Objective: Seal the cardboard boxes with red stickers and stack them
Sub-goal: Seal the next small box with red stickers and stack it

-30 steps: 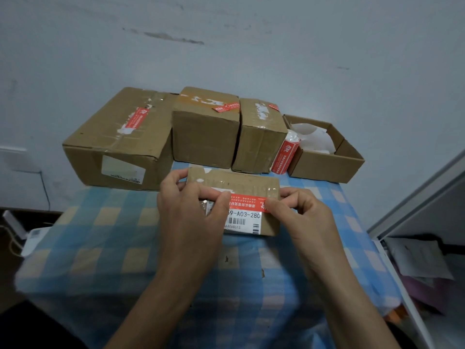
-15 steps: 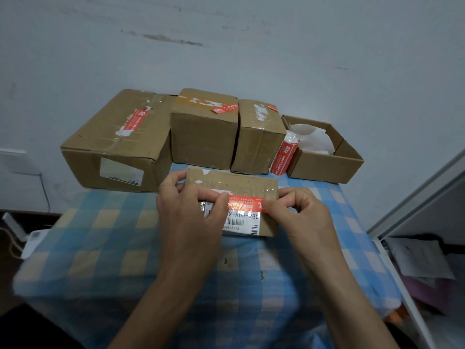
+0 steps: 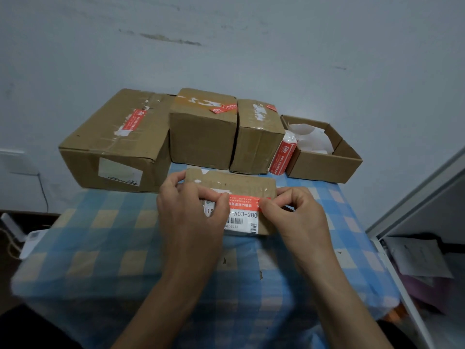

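The left hand (image 3: 193, 212) and right hand (image 3: 299, 217) pinch the red sticker (image 3: 242, 200) at its 9 and 3 o'clock ends, probably to lay it flat on the box (image 3: 234, 183).

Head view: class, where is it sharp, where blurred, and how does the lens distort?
Head view: label print is sharp; tablecloth smears toward the lower left corner; the big box leans outward from wide-angle distortion; lighting is dim and bluish.

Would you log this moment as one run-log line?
sealing | left hand holds sticker | right hand holds sticker | sticker on front box
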